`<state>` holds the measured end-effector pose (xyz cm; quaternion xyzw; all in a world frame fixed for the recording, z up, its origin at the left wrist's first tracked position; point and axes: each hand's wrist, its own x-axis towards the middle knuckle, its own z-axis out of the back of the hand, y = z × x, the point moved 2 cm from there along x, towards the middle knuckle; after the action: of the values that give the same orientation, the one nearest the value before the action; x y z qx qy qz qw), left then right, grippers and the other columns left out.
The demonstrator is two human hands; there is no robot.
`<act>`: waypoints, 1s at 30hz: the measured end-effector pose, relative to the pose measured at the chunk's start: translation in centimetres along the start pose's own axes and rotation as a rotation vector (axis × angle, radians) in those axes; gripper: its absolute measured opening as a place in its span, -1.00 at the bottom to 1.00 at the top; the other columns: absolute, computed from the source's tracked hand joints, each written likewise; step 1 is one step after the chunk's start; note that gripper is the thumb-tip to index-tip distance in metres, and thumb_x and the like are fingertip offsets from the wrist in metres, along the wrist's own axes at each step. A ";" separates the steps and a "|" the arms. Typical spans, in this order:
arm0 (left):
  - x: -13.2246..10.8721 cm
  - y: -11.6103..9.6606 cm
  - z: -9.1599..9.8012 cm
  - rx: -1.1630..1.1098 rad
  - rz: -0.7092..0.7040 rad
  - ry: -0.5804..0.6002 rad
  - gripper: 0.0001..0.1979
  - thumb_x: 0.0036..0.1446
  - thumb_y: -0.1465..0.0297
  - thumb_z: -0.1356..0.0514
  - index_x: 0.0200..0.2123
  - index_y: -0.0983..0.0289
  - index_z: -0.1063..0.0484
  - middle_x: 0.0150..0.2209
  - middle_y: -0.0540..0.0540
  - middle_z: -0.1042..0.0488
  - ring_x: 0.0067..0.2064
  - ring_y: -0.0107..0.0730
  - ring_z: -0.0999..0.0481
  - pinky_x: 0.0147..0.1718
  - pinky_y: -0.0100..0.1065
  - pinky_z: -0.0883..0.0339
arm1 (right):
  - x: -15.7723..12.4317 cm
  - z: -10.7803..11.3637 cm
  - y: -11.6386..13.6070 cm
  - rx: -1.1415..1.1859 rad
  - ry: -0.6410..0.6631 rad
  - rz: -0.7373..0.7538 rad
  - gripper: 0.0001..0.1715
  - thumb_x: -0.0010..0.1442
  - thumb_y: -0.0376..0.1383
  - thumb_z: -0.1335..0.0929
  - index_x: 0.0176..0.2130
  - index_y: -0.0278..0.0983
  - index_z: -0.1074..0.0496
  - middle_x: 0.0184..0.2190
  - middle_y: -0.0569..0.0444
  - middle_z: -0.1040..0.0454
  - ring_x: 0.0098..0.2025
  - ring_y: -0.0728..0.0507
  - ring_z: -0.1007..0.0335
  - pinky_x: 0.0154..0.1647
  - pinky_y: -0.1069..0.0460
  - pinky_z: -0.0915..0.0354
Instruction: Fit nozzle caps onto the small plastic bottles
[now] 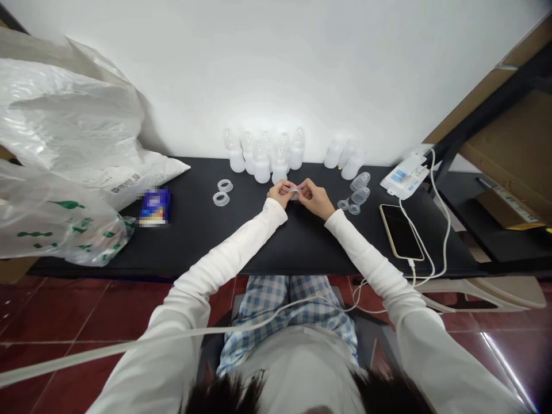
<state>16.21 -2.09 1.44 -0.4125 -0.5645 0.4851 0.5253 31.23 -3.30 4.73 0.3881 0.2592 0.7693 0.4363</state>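
Note:
My left hand [280,192] and my right hand [314,197] meet over the middle of the black table, fingers pinched on a small translucent bottle collar ring [295,194]. The fingers partly cover it, so whether a nipple sits in it is unclear. Just behind my hands stand several white baby bottles with clear domed caps [261,162]. To the left lie two translucent collar rings [221,199]. On the right, two clear domed caps [360,181] lie beside two small clear nipples [354,209]. Farther back, three white bottles without caps [352,165] stand near the wall.
A phone [402,232] with a white charging cable [447,230] lies at the right, below a white power strip [405,174]. Large plastic bags [64,121] and a blue box [154,207] occupy the left. A cable also crosses my lap.

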 end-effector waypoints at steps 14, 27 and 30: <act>-0.2 -0.3 -0.3 -0.002 0.014 0.180 -0.82 0.07 0.37 -0.32 -0.23 0.27 -0.57 -0.51 -0.02 -0.55 -0.48 -0.47 -0.55 -0.37 -0.42 -0.48 | 0.2 0.4 -1.7 0.151 -0.047 -0.036 -0.58 0.20 0.08 -0.32 -0.29 -0.20 -0.27 -0.51 0.18 -0.35 -0.48 -0.02 -0.32 -0.43 0.05 -0.28; 0.0 -0.9 -0.1 0.062 -0.057 0.067 -0.88 0.05 0.37 -0.32 -0.29 0.20 -0.59 -0.57 -0.07 -0.48 -0.52 -0.50 -0.47 -0.42 -0.44 -0.42 | 0.0 -1.2 -1.3 0.312 -0.173 -0.126 -0.49 0.13 0.17 -0.37 -0.29 -0.19 -0.29 -0.49 0.17 -0.38 -0.45 -0.03 -0.39 -0.39 0.03 -0.43; 0.0 -0.6 0.0 0.032 -0.014 0.088 -0.83 0.03 0.36 -0.34 -0.26 0.22 -0.60 -0.53 -0.04 -0.52 -0.47 -0.48 -0.51 -0.36 -0.42 -0.47 | 0.1 -0.9 -1.9 0.393 -0.116 -0.160 -0.41 0.03 0.21 -0.42 -0.25 -0.21 -0.36 -0.44 0.12 -0.45 -0.37 -0.08 -0.47 -0.29 -0.03 -0.50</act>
<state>16.21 -2.23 2.06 -0.4211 -0.5359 0.4717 0.5595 31.37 -2.36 2.81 0.4877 0.4086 0.6433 0.4259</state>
